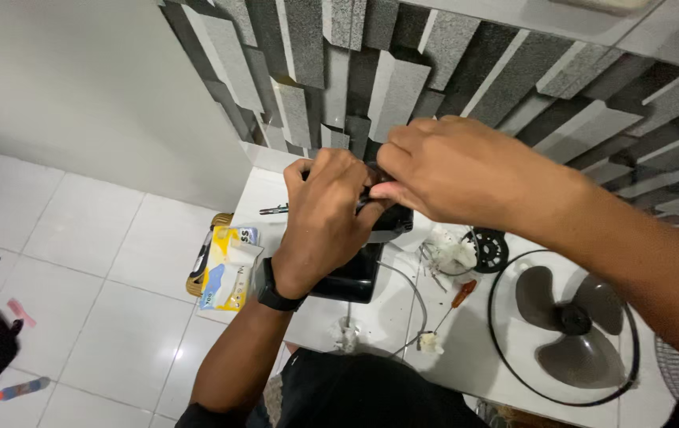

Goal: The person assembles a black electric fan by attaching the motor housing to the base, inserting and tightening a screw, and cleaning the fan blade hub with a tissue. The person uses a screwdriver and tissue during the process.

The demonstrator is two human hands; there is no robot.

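Observation:
My left hand (326,224) is wrapped around the top of a black fan body (351,277) that stands on a white table (371,317). My right hand (442,170) meets it from the right, with fingertips pinched on the same black part between the two hands. That part is mostly hidden by my fingers. A black watch sits on my left wrist.
A grey fan blade inside a wire guard ring (565,329) lies at the right. An orange-handled screwdriver (458,297), white wires (446,255) and a black round part (490,250) lie nearby. A tissue pack (228,273) sits at the left edge. Tiled floor lies left.

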